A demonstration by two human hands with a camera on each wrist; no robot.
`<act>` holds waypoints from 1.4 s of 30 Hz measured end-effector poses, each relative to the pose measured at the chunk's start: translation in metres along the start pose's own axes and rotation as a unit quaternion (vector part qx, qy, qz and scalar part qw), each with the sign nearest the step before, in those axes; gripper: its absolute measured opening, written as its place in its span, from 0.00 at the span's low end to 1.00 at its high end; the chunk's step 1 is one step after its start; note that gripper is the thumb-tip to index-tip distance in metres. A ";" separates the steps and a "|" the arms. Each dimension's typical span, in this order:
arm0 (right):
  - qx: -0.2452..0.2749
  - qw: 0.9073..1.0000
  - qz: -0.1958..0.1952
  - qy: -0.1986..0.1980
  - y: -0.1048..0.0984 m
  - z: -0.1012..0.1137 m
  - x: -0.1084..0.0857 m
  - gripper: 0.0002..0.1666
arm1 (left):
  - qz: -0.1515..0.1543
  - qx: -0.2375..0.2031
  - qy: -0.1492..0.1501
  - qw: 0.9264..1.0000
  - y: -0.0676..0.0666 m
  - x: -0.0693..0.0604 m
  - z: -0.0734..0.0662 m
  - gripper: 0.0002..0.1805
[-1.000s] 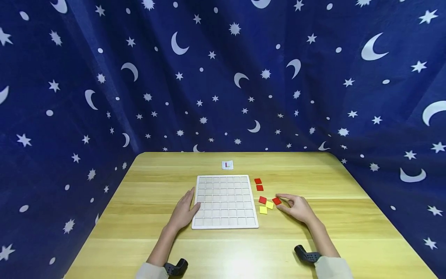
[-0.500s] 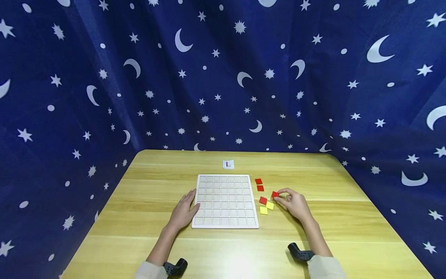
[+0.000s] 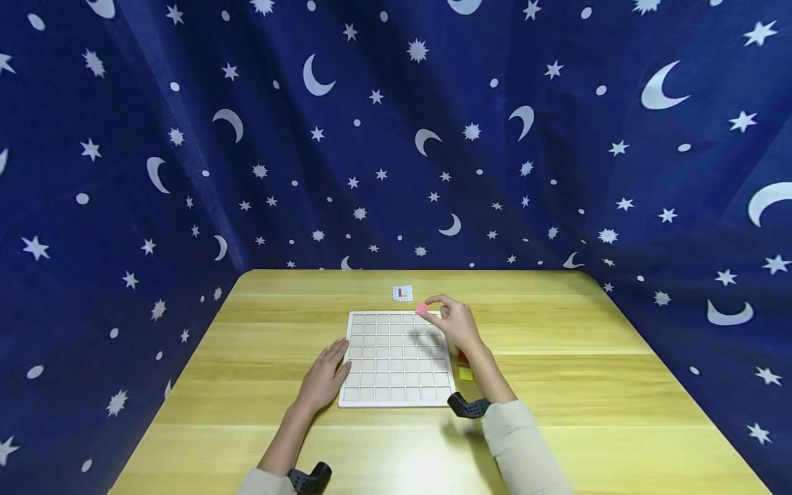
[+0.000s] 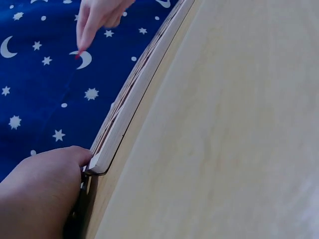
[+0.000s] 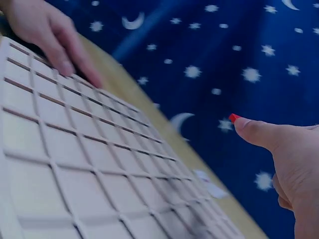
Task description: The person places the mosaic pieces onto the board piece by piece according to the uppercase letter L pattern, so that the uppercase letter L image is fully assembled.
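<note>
A white grid board (image 3: 398, 357) lies on the wooden table. Above its far right part, my right hand (image 3: 458, 323) pinches a red tile (image 3: 422, 308) between thumb and finger; the tile looks pinkish there and red in the right wrist view (image 5: 233, 118). My left hand (image 3: 323, 377) rests along the board's left edge, fingers extended, and in the left wrist view the thumb touches the board's corner (image 4: 102, 162). Under my right forearm a yellow tile (image 3: 466, 374) and part of a red tile (image 3: 462, 357) show; the other tiles are hidden.
A small printed card (image 3: 402, 293) with a grid pattern lies just beyond the board's far edge. Behind the wooden table (image 3: 247, 392) hangs a dark blue curtain (image 3: 396, 137) with moons and stars.
My right hand has lifted the red tile from beside the other tiles and carried it left and away from me, over the board's far side. The left hand stays at the board's edge.
</note>
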State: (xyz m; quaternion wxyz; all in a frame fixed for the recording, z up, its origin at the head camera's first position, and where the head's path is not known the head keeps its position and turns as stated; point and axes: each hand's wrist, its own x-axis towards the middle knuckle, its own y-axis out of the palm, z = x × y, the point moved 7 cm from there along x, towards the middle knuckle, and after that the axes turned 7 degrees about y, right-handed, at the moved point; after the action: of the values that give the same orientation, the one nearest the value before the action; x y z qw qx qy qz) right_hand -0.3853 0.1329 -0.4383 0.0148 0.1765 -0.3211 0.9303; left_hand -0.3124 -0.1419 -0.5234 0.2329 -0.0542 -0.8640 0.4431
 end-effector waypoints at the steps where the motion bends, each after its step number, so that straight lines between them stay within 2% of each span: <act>1: -0.001 1.000 0.000 -0.006 0.009 0.005 0.003 0.18 | -0.001 0.003 0.002 1.000 0.000 0.000 0.000 0.27; 6: -0.025 0.999 0.030 -0.018 0.055 0.017 0.010 0.18 | -0.007 0.010 0.007 1.000 -0.001 -0.002 -0.001 0.27; 11: -0.049 0.997 0.066 -0.003 0.088 0.014 0.010 0.19 | -0.002 0.012 0.009 1.000 0.000 -0.001 -0.002 0.27; 15: -0.057 0.996 0.072 0.006 0.099 0.010 0.008 0.18 | 0.001 0.015 0.014 1.000 0.001 0.000 -0.003 0.27; 21: -0.090 0.993 0.072 -0.002 0.104 0.010 0.006 0.16 | 0.004 0.022 0.017 1.000 0.001 0.000 -0.002 0.27; 27: -0.095 0.991 0.094 -0.003 0.107 0.010 0.005 0.17 | 0.003 0.016 0.017 1.000 0.000 -0.001 -0.002 0.27; 30: -0.073 0.992 0.098 -0.001 0.100 0.008 0.004 0.17 | 0.008 0.012 0.012 1.000 0.001 -0.001 -0.001 0.27; 33: -0.057 0.994 0.093 0.013 0.084 0.002 0.005 0.14 | 0.010 0.011 0.008 1.000 0.002 -0.001 -0.001 0.27; 37: -0.051 0.995 0.083 0.028 0.051 -0.012 0.011 0.12 | 0.002 0.011 0.009 1.000 0.000 -0.001 -0.001 0.27; 42: -0.015 0.996 0.074 0.035 0.009 -0.043 0.015 0.18 | -0.002 0.006 0.008 1.000 -0.001 -0.001 -0.001 0.27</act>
State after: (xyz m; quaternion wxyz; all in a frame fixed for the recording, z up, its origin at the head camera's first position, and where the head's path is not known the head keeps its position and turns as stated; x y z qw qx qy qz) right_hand -0.4139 0.1506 -0.4695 -0.0404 0.1188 -0.3467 0.9295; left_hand -0.3111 -0.1420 -0.5229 0.2412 -0.0549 -0.8594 0.4476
